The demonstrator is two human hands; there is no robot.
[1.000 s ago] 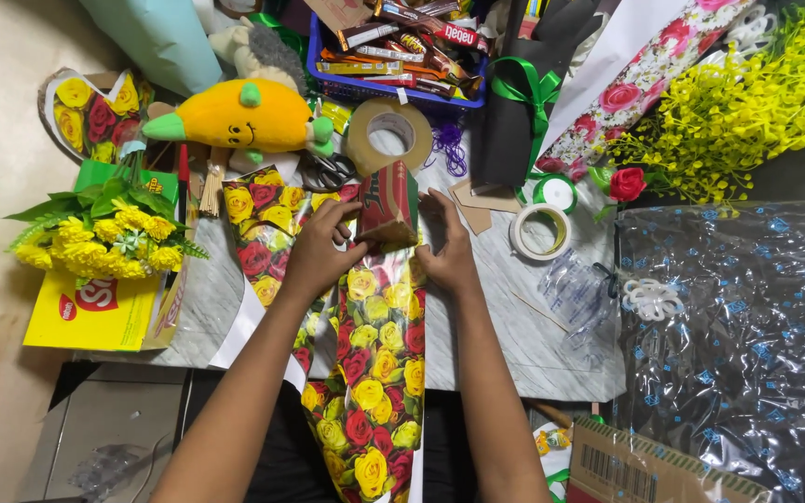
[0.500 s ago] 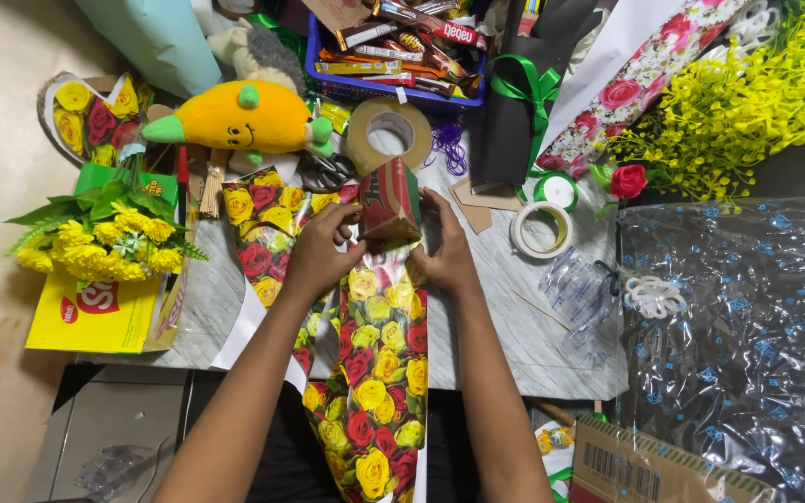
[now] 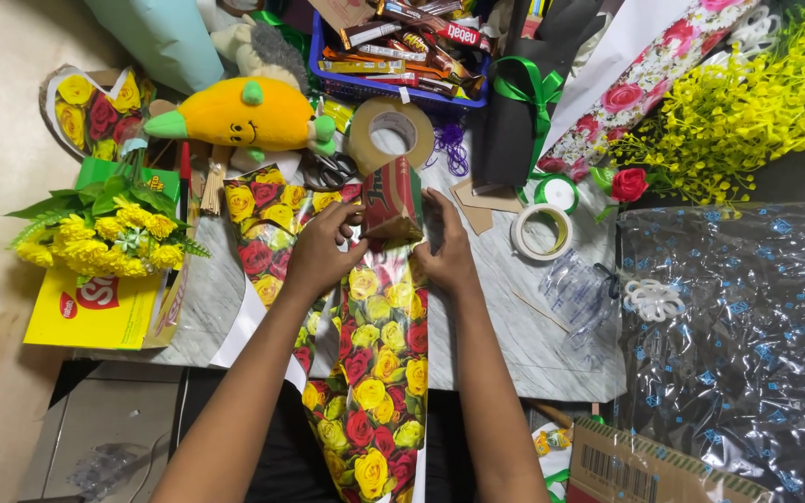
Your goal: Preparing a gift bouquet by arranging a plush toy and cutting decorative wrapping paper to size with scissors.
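My left hand [image 3: 324,250] and my right hand [image 3: 444,250] grip a small red and brown packet [image 3: 391,198] from both sides, standing it upright on the table. A long sheet of wrapping paper printed with red and yellow roses [image 3: 375,373] lies under the packet and hangs over the table's near edge toward me. A second piece of the same rose paper [image 3: 267,228] lies to the left of my left hand.
A brown tape roll [image 3: 390,136], scissors [image 3: 328,170] and an orange plush toy [image 3: 239,114] lie behind the packet. White tape rolls [image 3: 542,230] sit right. A yellow flower bunch [image 3: 109,233] is left; a blue basket of snack bars [image 3: 402,51] and clear dotted film [image 3: 747,335] lie beyond.
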